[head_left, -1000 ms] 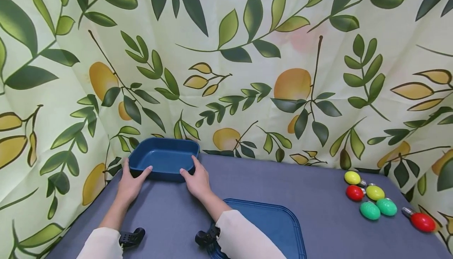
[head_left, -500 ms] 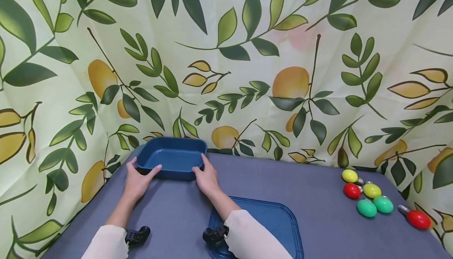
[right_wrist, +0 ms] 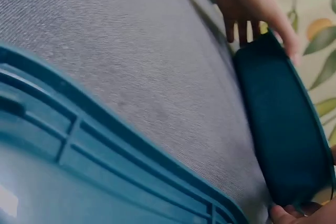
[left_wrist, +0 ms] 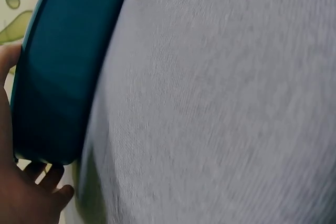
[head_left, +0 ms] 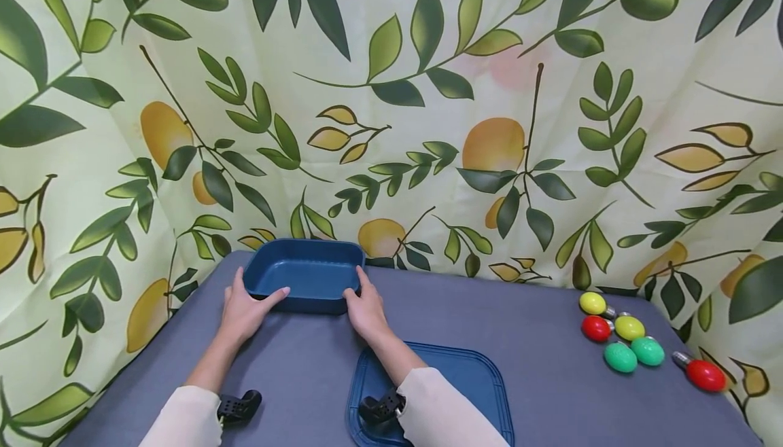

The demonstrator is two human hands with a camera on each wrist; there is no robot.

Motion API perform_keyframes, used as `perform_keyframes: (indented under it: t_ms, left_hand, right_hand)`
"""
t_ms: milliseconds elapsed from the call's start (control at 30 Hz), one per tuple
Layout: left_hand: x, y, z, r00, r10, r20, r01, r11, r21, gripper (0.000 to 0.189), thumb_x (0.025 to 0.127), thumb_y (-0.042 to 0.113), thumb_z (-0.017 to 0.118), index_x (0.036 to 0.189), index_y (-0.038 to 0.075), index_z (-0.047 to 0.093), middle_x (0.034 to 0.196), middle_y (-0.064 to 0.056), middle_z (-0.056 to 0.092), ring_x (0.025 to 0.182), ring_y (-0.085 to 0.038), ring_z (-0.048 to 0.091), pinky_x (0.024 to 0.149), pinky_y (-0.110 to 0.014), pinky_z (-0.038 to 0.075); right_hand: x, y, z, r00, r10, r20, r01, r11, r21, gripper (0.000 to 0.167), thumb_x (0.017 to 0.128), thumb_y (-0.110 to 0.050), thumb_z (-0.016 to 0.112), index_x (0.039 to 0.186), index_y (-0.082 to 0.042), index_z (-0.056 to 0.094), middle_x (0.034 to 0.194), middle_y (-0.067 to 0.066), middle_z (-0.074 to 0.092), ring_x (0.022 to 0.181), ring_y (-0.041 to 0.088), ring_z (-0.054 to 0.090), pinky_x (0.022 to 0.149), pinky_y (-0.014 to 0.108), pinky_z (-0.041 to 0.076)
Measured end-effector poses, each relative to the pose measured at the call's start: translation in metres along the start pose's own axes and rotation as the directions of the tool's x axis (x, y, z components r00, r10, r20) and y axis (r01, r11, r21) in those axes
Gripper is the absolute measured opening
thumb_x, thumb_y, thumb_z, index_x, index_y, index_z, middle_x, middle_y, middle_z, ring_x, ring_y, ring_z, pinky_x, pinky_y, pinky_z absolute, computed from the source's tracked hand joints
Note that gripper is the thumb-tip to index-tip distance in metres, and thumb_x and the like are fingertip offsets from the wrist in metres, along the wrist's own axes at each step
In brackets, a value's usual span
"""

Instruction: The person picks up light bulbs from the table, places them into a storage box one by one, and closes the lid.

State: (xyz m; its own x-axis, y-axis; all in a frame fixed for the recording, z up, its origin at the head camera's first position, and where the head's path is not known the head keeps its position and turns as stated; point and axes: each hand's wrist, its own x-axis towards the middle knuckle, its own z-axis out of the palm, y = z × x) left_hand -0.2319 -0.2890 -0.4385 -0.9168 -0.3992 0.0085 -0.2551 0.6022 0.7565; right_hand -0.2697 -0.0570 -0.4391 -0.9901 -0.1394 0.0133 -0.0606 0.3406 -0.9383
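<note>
A deep blue rectangular plastic container (head_left: 300,278) with rounded corners sits at the back left of the table in the head view, its inside bare. My left hand (head_left: 245,310) grips its left end, thumb over the front rim and fingers round the side. At the opposite end my right hand (head_left: 369,308) holds the right front corner, thumb at the front. The container's side wall (left_wrist: 58,66) fills the upper left of the left wrist view, with fingers under its lower end. Both hands show on the container (right_wrist: 286,129) in the right wrist view.
A flat blue lid (head_left: 459,386) with a ridged rim lies under my right forearm. Far right are several coloured bulbs with metal screw ends: yellow (head_left: 592,303), red (head_left: 596,328) and green (head_left: 620,357), plus a separate red bulb (head_left: 705,375). A leaf-print cloth (head_left: 422,128) hangs behind the table.
Both hands have shifted the container a little to the right along the back of the table, closer to the lid. The view has turned slightly right; lid and bulbs appear further left.
</note>
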Motion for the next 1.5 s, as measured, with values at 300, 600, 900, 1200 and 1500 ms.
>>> perform_keyframes:
  t_ms: [300,600,900,1200,1500]
  left_hand:
    - [-0.005,0.013,0.013,0.996,0.022,0.088,-0.015,0.996,-0.084,0.124,0.088,0.059,0.07,0.161,0.004,-0.014,0.165,-0.034,0.007,0.153,-0.049,0.017,0.121,-0.063,0.022]
    - [-0.01,0.02,0.022,0.992,0.075,0.098,-0.081,0.995,0.055,0.122,0.085,0.063,0.07,0.163,0.01,-0.009,0.159,-0.036,0.017,0.144,-0.053,0.03,0.117,-0.066,0.029]
    - [-0.013,0.031,0.039,0.994,0.071,0.086,-0.078,0.994,0.08,0.13,0.08,0.071,0.07,0.162,0.01,-0.011,0.154,-0.035,0.024,0.134,-0.05,0.041,0.111,-0.064,0.036]
    - [-0.016,0.048,0.06,0.992,0.088,0.09,-0.095,0.992,0.077,0.132,0.077,0.074,0.071,0.163,0.009,-0.004,0.147,-0.033,0.031,0.125,-0.046,0.048,0.106,-0.061,0.042]
    - [-0.026,0.066,0.08,0.993,0.104,0.064,-0.107,0.993,0.043,0.132,0.074,0.073,0.074,0.164,0.013,-0.001,0.145,-0.029,0.034,0.119,-0.044,0.05,0.1,-0.059,0.045]
  right_hand:
    - [0.0,0.008,-0.022,0.999,0.016,0.042,-0.016,1.0,0.016,0.071,0.097,-0.018,0.046,0.163,-0.019,0.021,0.159,0.02,0.036,0.15,0.037,0.032,0.117,0.058,0.031]
    - [-0.003,0.018,-0.04,0.999,0.005,0.043,-0.007,0.999,0.05,0.072,0.095,-0.018,0.048,0.163,-0.019,0.024,0.162,0.023,0.032,0.152,0.038,0.027,0.119,0.06,0.026]
    - [-0.005,0.025,-0.061,1.0,0.014,0.009,-0.014,0.999,0.036,0.071,0.093,-0.017,0.048,0.161,-0.018,0.028,0.165,0.023,0.027,0.155,0.043,0.018,0.122,0.063,0.019]
    - [-0.01,0.033,-0.085,0.999,0.046,-0.028,-0.045,0.999,0.026,0.071,0.093,-0.016,0.047,0.161,-0.02,0.028,0.164,0.022,0.031,0.154,0.039,0.024,0.121,0.059,0.025]
    - [-0.014,0.042,-0.108,0.995,0.065,-0.08,-0.065,0.998,0.007,0.07,0.094,-0.017,0.046,0.161,-0.023,0.027,0.165,0.019,0.029,0.154,0.037,0.025,0.12,0.059,0.026]
